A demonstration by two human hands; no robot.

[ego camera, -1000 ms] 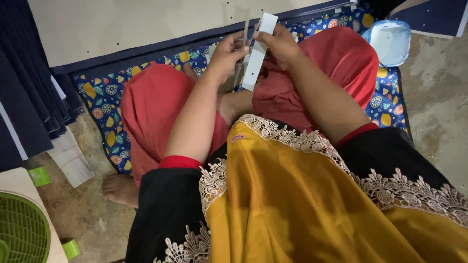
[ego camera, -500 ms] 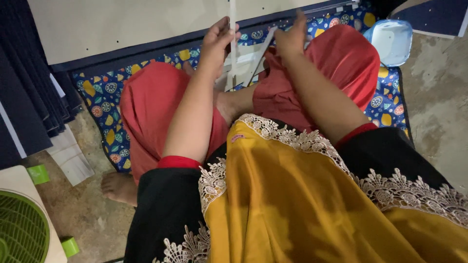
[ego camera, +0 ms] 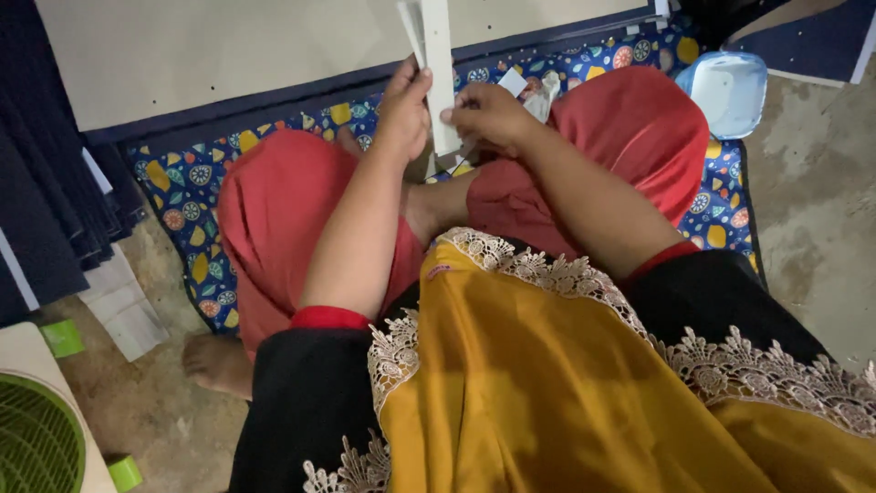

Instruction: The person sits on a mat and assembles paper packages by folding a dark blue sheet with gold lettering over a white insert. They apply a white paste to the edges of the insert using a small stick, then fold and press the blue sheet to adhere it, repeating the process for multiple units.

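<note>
Raised upright, flat white strip (ego camera: 438, 73) pinched by both hands' fingers (ego camera: 412, 87).

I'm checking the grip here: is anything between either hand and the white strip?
Nothing visible. The left hand grips the white strip directly, fingers wrapped around its side. The right hand touches it lower down, near its bottom end. Whether something small is pinched in the right fingers is unclear.

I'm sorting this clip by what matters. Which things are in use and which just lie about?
In use: left hand and right hand holding the long flat white strip.
Lying about: pale blue plastic tray, green fan, white paper sheets.
</note>
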